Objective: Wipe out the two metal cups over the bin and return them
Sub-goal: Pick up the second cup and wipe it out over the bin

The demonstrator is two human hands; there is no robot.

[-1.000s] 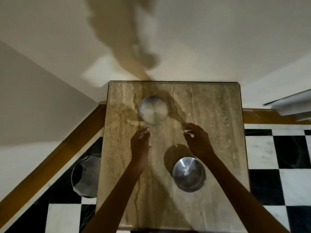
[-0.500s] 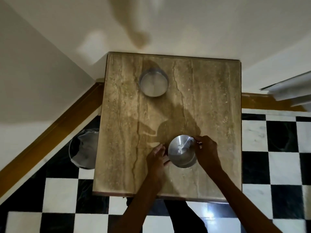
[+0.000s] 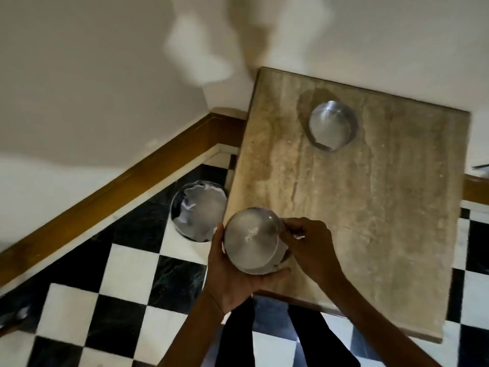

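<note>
A round metal cup (image 3: 251,239) with pale specks on its bottom is lifted off the table's near left edge. My left hand (image 3: 232,279) cradles it from below and the left. My right hand (image 3: 309,245) pinches its right rim. The second metal cup (image 3: 332,125) stands alone on the far part of the stone table (image 3: 383,221). A small bin (image 3: 198,210) with a white liner sits on the floor, just left of the table and beyond the held cup.
Black and white floor tiles (image 3: 127,271) surround the table. A wooden skirting board (image 3: 119,186) runs along the white wall behind the bin. Dark trouser legs (image 3: 277,337) show below the table's near edge.
Both hands closed on the near cup and lifted it off the table toward the left edge. The view swung left, bringing the bin nearer the middle.
</note>
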